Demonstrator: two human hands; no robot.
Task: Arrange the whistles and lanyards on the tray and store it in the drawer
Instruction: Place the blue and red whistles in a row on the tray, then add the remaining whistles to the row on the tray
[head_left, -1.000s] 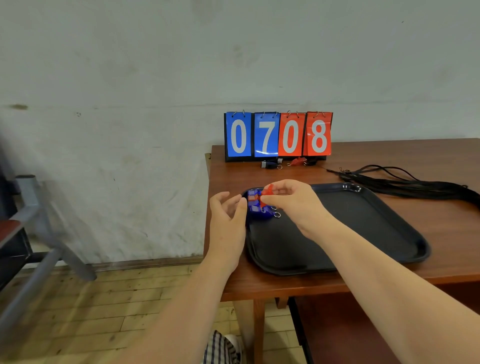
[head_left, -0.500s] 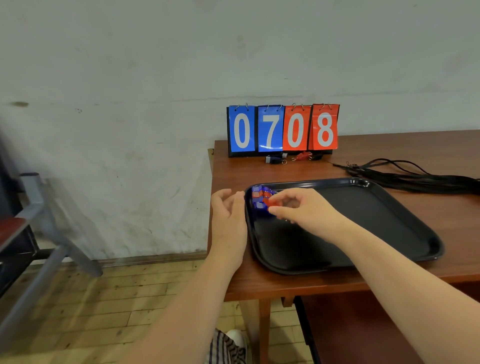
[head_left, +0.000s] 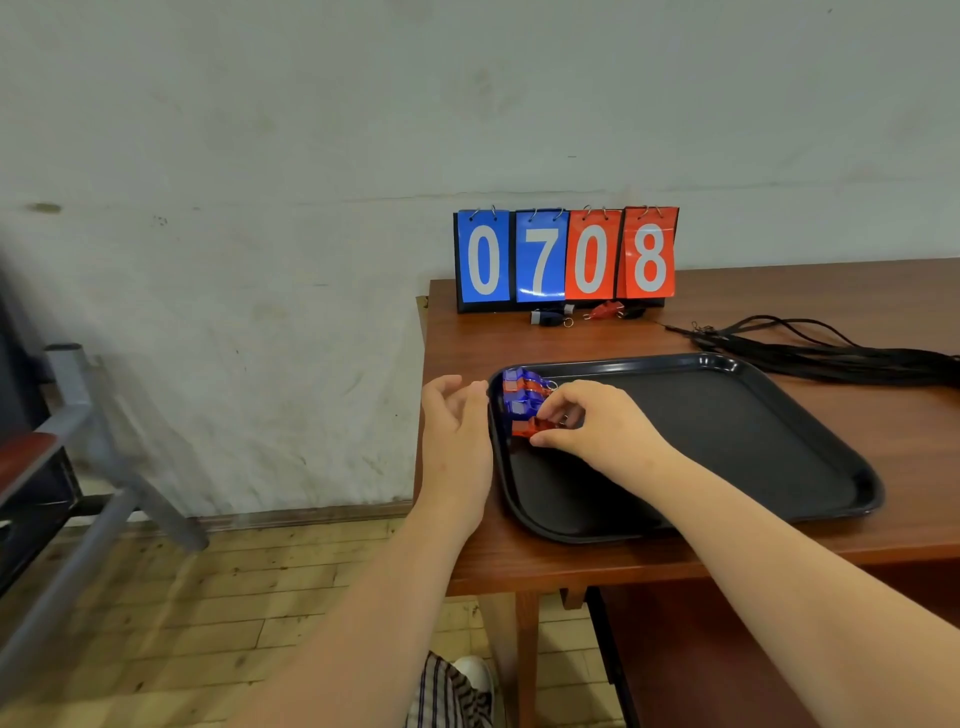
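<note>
A black tray (head_left: 727, 431) lies on the brown table (head_left: 857, 525). In its far left corner sits a row of blue and red whistles (head_left: 519, 391). My right hand (head_left: 592, 423) pinches a red whistle (head_left: 527, 427) at the near end of that row, low over the tray floor. My left hand (head_left: 457, 431) rests with relaxed fingers beside the tray's left rim, holding nothing. A bundle of black lanyards (head_left: 831, 358) lies on the table behind the tray at the right. A dark whistle (head_left: 548, 316) and another red whistle (head_left: 602, 310) lie in front of the scoreboard.
A flip scoreboard (head_left: 566, 257) reading 0708 stands at the table's back edge against the wall. A grey metal chair frame (head_left: 83, 415) stands at the left over the wooden floor. The table's left edge runs just under my left hand.
My right hand has lowered the red whistle from above the row down to the near end of it in the tray. My left hand stayed beside the tray rim.
</note>
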